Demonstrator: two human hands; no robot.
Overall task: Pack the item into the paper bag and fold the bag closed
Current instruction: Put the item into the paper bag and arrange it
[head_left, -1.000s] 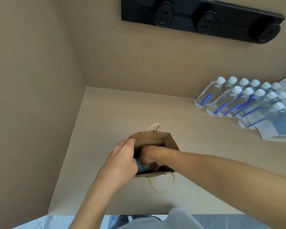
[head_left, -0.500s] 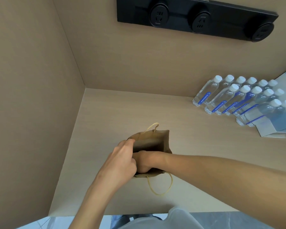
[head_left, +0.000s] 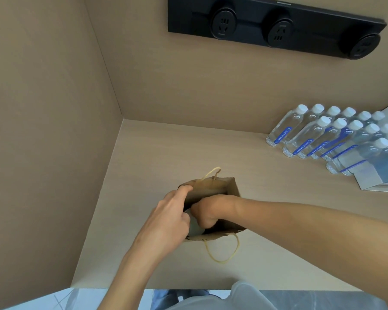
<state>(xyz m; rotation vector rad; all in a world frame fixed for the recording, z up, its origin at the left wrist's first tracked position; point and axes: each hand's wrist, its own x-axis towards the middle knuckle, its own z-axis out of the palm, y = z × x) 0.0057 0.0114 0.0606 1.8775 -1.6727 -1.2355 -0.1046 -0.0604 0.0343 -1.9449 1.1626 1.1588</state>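
A brown paper bag (head_left: 211,189) with cream cord handles stands open on the light wooden table (head_left: 166,153). My left hand (head_left: 166,220) pinches the bag's left rim and holds the mouth apart. My right hand (head_left: 207,206) reaches down into the bag, its fingers curled and mostly hidden below the rim. Under it, inside the bag, shows a pale grey rounded part of the item (head_left: 196,228); the rest of it is hidden. One handle (head_left: 222,258) hangs over the near side, the other (head_left: 211,173) stands up at the far side.
Several clear water bottles (head_left: 323,135) with white caps and blue labels stand in rows at the back right, beside a pale box (head_left: 379,173). A tan wall (head_left: 43,130) closes the left side. A black socket strip (head_left: 278,27) is on the back wall. The table's front edge (head_left: 188,286) is close to me.
My right hand has sunk deeper into the bag with the item; the blue part seen a second ago is now out of sight. My left hand keeps its hold on the rim.
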